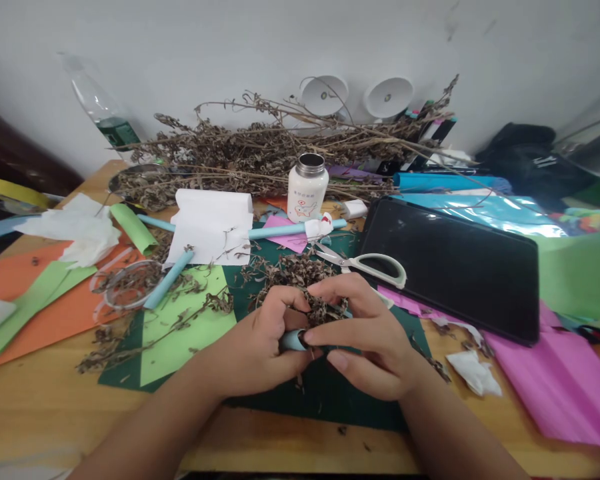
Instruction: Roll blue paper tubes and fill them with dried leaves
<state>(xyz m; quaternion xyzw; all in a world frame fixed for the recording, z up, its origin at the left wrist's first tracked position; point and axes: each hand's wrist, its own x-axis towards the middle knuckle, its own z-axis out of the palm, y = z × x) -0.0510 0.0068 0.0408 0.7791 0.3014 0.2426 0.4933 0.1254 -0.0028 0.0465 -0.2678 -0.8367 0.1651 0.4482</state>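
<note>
My left hand (253, 350) is wrapped around a short light blue paper tube (293, 341), its open end turned to the right. Dark bits show in that opening. At the tube's mouth, my right hand (373, 337) rests a fingertip, its thumb and other fingers apart. Just beyond both hands lies a pile of crumbled dried leaves (300, 270) on a green cutting mat (330, 400). White-handled scissors (360, 263) lie behind my right hand, beside a black tablet (455, 263). What the palms cover is hidden.
An uncapped white bottle (307, 193) stands behind the pile, near more blue paper tubes (170, 280). Dried stalks (240, 143) line the wall. Green paper (187, 333) and orange paper (25, 300) lie left, pink paper (560, 380) right. A plastic bottle (100, 107) leans far left.
</note>
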